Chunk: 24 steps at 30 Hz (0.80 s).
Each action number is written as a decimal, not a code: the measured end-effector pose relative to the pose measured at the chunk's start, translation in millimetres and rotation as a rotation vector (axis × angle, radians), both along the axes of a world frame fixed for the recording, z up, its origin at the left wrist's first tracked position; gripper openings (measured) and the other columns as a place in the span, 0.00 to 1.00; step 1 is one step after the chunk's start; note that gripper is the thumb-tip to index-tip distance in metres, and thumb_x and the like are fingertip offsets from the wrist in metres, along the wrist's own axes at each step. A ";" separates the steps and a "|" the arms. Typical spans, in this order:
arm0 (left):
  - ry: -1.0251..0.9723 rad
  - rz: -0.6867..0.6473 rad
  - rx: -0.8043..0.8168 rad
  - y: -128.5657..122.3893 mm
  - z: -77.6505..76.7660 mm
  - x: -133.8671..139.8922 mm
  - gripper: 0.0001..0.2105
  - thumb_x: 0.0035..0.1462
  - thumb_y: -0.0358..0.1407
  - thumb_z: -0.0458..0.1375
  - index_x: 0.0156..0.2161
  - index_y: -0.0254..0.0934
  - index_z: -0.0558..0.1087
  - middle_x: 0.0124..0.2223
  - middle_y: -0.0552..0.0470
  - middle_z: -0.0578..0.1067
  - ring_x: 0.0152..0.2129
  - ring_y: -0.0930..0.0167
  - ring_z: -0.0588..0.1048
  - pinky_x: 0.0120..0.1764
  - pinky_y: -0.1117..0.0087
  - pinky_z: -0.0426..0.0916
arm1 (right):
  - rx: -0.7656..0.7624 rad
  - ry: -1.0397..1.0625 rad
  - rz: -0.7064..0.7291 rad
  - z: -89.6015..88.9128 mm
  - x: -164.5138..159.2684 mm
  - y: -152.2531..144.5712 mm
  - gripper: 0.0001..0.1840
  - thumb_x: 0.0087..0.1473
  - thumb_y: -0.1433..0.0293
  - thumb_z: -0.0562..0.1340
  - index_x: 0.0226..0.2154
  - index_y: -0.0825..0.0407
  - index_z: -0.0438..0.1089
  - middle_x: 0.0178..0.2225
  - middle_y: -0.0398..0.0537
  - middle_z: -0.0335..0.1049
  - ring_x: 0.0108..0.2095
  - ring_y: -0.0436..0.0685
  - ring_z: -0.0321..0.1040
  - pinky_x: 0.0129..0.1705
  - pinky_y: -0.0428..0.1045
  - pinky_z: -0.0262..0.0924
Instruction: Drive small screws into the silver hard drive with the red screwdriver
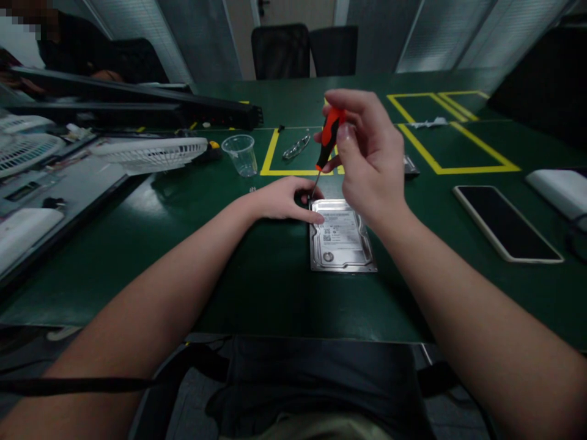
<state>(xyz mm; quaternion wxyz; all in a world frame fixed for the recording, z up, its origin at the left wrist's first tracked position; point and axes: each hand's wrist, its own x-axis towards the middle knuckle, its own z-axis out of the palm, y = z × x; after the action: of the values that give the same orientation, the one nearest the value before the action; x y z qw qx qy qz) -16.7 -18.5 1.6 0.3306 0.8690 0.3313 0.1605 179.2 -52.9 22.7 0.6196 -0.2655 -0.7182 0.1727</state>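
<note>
A silver hard drive with a white label lies flat on the green table. My left hand grips its far left corner, the thumb across the top and the fingers curled at the far edge. In my right hand is a screwdriver with a red and black handle, tilted with its shaft pointing down. Its tip meets the drive's far left corner, beside my left fingers; whether it sits in a screw is too small to tell.
A clear plastic cup stands left of the drive. Behind lies a shiny metal piece within yellow tape. A phone rests at right. White fan-like grilles and long black bars crowd the left, where another person sits.
</note>
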 end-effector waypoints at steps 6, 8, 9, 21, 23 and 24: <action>0.003 0.009 -0.003 -1.3 1.0 0.7 0.28 0.50 0.52 0.74 0.51 0.35 0.81 0.46 0.45 0.80 0.40 0.62 0.75 0.46 0.61 0.69 | 0.120 -0.018 -0.022 -0.5 0.9 3.7 0.14 0.72 0.51 0.60 0.54 0.32 0.74 0.55 0.48 0.77 0.56 0.69 0.76 0.48 0.61 0.77; 0.009 0.008 -0.007 -1.5 1.2 0.9 0.28 0.50 0.52 0.73 0.51 0.36 0.81 0.46 0.45 0.81 0.40 0.62 0.75 0.46 0.62 0.69 | 0.143 -0.012 -0.008 -1.2 0.2 4.9 0.13 0.71 0.51 0.62 0.54 0.32 0.74 0.55 0.47 0.77 0.53 0.68 0.77 0.52 0.62 0.76; 0.008 0.005 -0.007 -1.4 1.2 0.9 0.28 0.50 0.52 0.73 0.51 0.36 0.81 0.47 0.45 0.81 0.41 0.62 0.75 0.46 0.62 0.69 | 0.145 -0.012 -0.004 -1.6 0.1 5.2 0.14 0.71 0.51 0.62 0.54 0.32 0.74 0.55 0.47 0.77 0.52 0.68 0.77 0.53 0.62 0.75; 0.018 0.026 0.006 -0.4 0.1 0.8 0.30 0.49 0.52 0.73 0.52 0.35 0.81 0.47 0.45 0.81 0.41 0.62 0.75 0.46 0.61 0.69 | 0.051 -0.033 0.000 2.1 1.3 1.5 0.18 0.73 0.48 0.56 0.56 0.33 0.74 0.54 0.48 0.79 0.51 0.67 0.77 0.43 0.58 0.76; 0.013 0.030 0.001 -1.5 0.5 1.4 0.29 0.49 0.51 0.73 0.52 0.34 0.81 0.46 0.45 0.81 0.40 0.62 0.75 0.46 0.61 0.69 | 0.069 -0.031 -0.007 2.8 0.6 1.9 0.18 0.73 0.48 0.58 0.56 0.34 0.74 0.54 0.49 0.78 0.51 0.67 0.77 0.44 0.58 0.76; 0.011 0.030 -0.002 -1.9 0.5 1.6 0.29 0.49 0.51 0.73 0.51 0.34 0.81 0.46 0.45 0.81 0.40 0.62 0.75 0.46 0.61 0.69 | 0.085 -0.027 -0.010 2.6 0.3 2.4 0.17 0.72 0.48 0.58 0.55 0.34 0.74 0.54 0.49 0.78 0.50 0.66 0.77 0.44 0.58 0.76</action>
<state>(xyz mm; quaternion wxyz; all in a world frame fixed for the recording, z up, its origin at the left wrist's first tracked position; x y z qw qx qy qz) -15.1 -20.4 2.1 0.3271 0.8645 0.3461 0.1606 179.5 -50.5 25.3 0.6215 -0.2447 -0.7318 0.1354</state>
